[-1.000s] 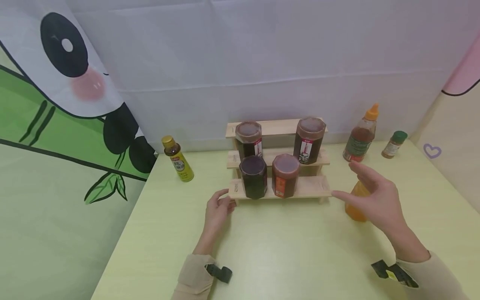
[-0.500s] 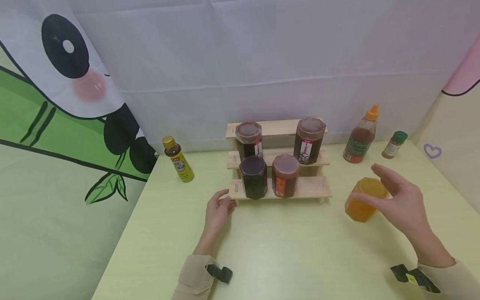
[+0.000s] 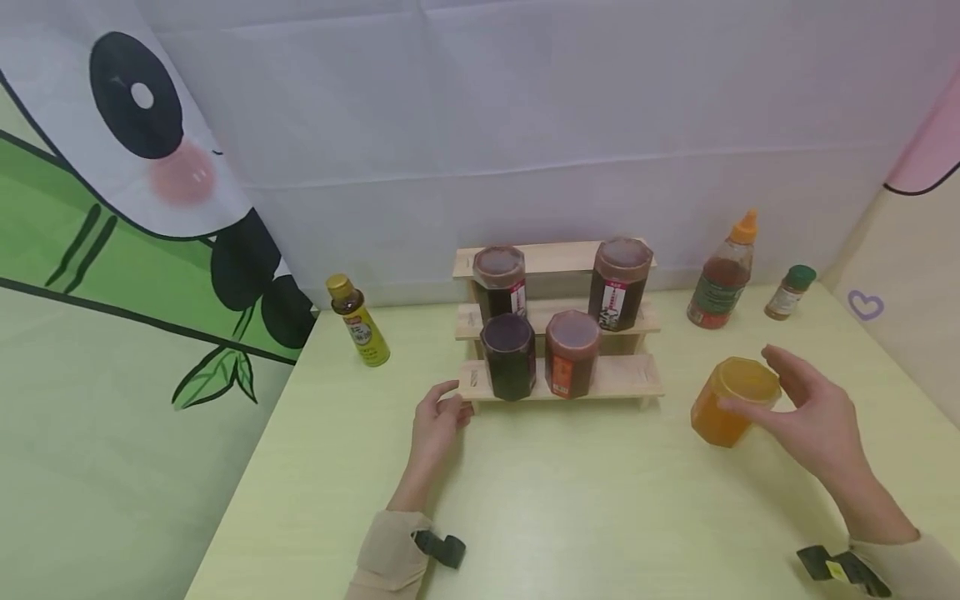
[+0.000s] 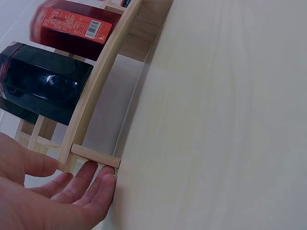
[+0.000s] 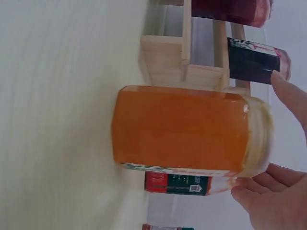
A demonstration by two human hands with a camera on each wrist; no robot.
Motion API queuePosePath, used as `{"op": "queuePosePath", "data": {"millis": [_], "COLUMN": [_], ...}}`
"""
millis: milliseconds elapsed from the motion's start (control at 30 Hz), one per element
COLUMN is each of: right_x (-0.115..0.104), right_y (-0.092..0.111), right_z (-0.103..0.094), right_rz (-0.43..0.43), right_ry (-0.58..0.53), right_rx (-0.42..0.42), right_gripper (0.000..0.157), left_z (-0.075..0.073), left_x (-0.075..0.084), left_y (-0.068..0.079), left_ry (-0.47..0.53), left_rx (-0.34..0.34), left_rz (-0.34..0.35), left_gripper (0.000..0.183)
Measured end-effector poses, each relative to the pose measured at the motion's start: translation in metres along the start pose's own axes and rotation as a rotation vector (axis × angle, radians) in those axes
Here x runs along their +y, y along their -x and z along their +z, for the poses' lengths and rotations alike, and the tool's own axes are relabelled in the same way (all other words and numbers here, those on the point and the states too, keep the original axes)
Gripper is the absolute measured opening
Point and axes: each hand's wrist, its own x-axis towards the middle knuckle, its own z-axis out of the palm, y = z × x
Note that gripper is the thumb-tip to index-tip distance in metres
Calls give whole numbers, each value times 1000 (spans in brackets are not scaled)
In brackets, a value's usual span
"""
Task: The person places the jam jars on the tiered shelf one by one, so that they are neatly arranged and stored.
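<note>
A three-tier wooden rack point(image 3: 622, 379) holds several dark jars. My left hand point(image 3: 435, 421) grips its front left corner; in the left wrist view the thumb lies against the board's end and the fingers point(image 4: 79, 179) touch the leg. On the table right of the rack stands a faceted jar of amber contents point(image 3: 723, 412), possibly honey. My right hand point(image 3: 817, 421) is spread around the jar's upper right side, thumb in front and fingers behind. The right wrist view shows the thumb point(image 5: 290, 96) apart from the jar's lid point(image 5: 259, 136), the other fingers close to the lid.
Behind the amber jar stand a squeeze bottle with an orange tip point(image 3: 723, 275) and a small green-capped bottle point(image 3: 790, 292). A yellow-labelled bottle with a gold cap point(image 3: 358, 321) stands left of the rack. A white cloth point(image 3: 525, 125) hangs behind the table.
My right hand has moved right, from over the amber jar to its right side, uncovering the jar from above. My left hand stays at the rack's corner.
</note>
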Motion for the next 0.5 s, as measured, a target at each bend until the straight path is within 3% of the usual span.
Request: {"op": "queuePosePath", "data": {"millis": [500], "right_x": [30], "right_y": [-2], "right_z": [6], "right_rz": [34], "right_ry": [51], "right_rx": [-80], "right_gripper": [86], "left_z": [0], "left_x": [1], "left_y": [1], "left_ry": [6], "left_rx": [2], "left_rz": [8], "left_gripper": [32]}}
